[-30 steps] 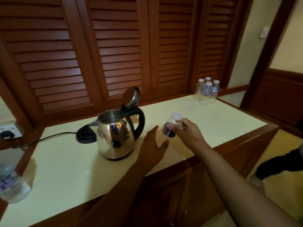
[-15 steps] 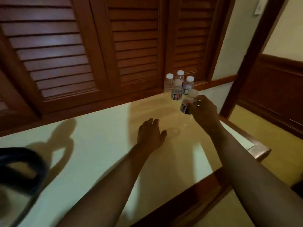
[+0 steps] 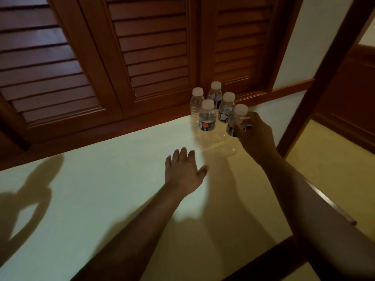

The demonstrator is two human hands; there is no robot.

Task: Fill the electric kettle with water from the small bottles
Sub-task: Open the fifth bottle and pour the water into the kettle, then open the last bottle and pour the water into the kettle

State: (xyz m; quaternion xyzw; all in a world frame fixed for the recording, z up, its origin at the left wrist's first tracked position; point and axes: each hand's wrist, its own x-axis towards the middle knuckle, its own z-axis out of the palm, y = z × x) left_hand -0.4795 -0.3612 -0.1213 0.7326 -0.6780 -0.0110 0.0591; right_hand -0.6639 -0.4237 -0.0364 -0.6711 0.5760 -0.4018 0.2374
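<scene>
While gripped near the far right of the counter:
Held bottle: small, clear, white cap on, dark label; upright, base at or just above the surface, cannot tell which.
Right hand: fingers wrapped round the held bottle's middle from the right side.
Left hand: flat, fingers spread, gripping nothing, low over the pale counter top.
Cluster of four bottles: capped, upright, standing close together just left of and behind the held bottle, against the louvred wooden doors.
Kettle: out of view.
Shadows: dark shapes across the counter's left part.
</scene>
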